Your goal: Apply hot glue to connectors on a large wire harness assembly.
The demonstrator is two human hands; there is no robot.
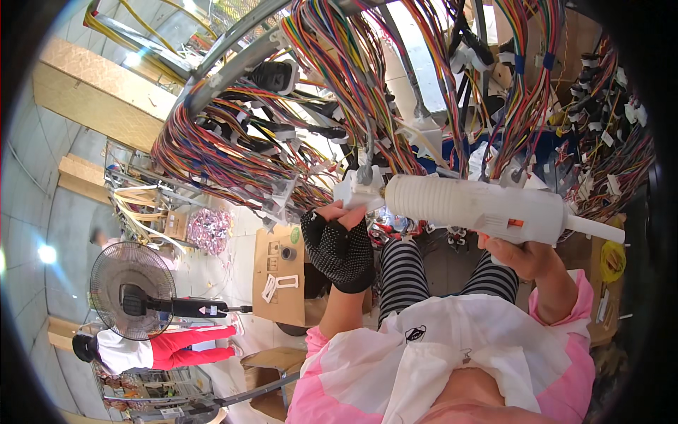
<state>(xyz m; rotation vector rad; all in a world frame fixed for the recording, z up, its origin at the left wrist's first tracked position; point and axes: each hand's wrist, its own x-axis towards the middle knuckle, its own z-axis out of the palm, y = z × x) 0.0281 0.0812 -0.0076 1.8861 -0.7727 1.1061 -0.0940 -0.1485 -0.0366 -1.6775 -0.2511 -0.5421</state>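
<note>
A white hot glue gun (pixel 473 206) lies crosswise in front of me, its nozzle toward the left and a white glue stick (pixel 597 229) sticking out of its back end. My right hand (pixel 519 258) is closed round its handle from below. My left hand (pixel 339 249), in a black dotted glove with bare fingertips, pinches a white plastic connector (pixel 359 192). The gun's nozzle is close to this connector; whether they touch I cannot tell. Above hangs a thick bundle of many-coloured wires (pixel 339 63), some running down toward the connector.
More wire bundles hang from a curved metal tube (pixel 247 60) and crowd the right side (pixel 600 141). At left stand a black fan (pixel 133 290) and a cardboard box (pixel 279 247) with white parts and a tape roll. A person in red trousers (pixel 183 352) is farther left.
</note>
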